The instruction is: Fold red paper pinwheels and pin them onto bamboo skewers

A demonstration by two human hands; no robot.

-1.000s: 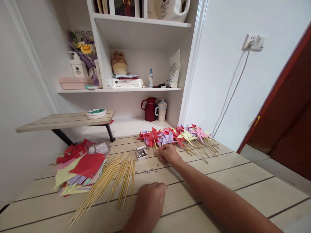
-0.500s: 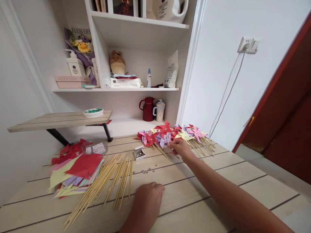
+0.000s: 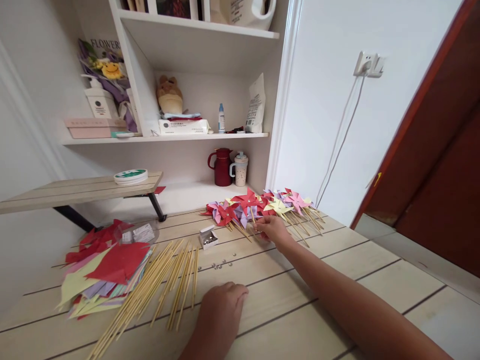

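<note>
My right hand (image 3: 270, 229) reaches far across the wooden table (image 3: 337, 280) and pinches the stick of a red pinwheel (image 3: 248, 200), laid on a row of red, pink, purple and yellow pinwheels (image 3: 279, 206). My left hand (image 3: 221, 312) rests palm down on the table near me, fingers curled, holding nothing I can see. Left of it lies a fan of bamboo sticks (image 3: 161, 287). A stack of coloured paper squares (image 3: 101, 272) sits further left. A small open box of pins (image 3: 208, 237) and several loose pins (image 3: 224, 263) lie between the hands.
A white shelf unit stands behind the table, with a red jug (image 3: 222, 167), a cup (image 3: 240, 169), a bag, a bottle and a plush toy. A low wooden riser (image 3: 75, 187) carries a round tin (image 3: 131, 176). A dark red door (image 3: 438, 150) is at right.
My right hand has carried the red pinwheel from beside the pin box rightward onto the pinwheel row. The left hand stayed put. The view shifted slightly right.
</note>
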